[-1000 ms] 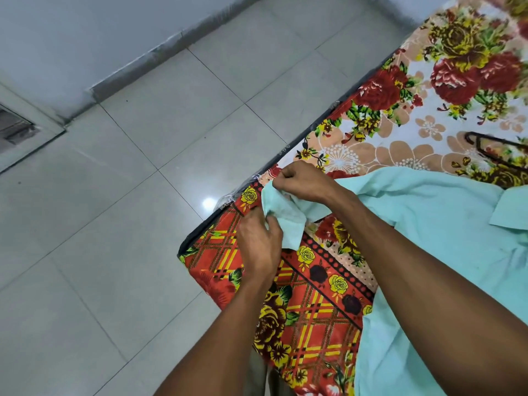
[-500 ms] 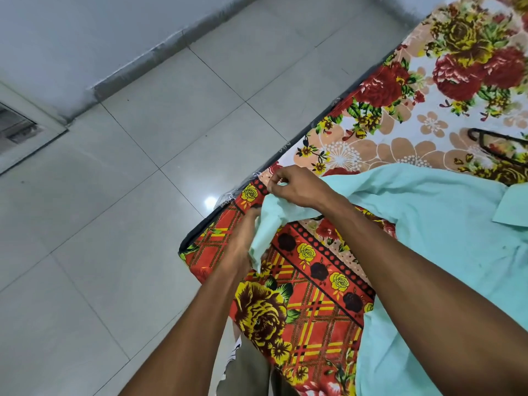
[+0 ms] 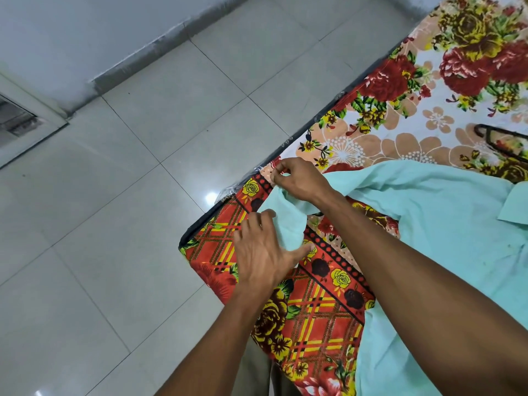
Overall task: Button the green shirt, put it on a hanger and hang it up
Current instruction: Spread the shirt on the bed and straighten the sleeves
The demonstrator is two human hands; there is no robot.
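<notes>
One green shirt (image 3: pixel 428 224) lay on the floral bedsheet (image 3: pixel 328 315), its sleeve end drawn toward the bed's corner edge. Right hand (image 3: pixel 300 178) pinched that sleeve end, fingers curled. Left hand (image 3: pixel 263 252) was spread, fingers loose, touching the sleeve just below. One black hanger (image 3: pixel 497 138) lay beyond the shirt. Tiled floor (image 3: pixel 128 224) ran open past the corner.

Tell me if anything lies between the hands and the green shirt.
Nothing does. The right hand already pinches the green shirt at its sleeve end, and the left hand rests against the same sleeve.
</notes>
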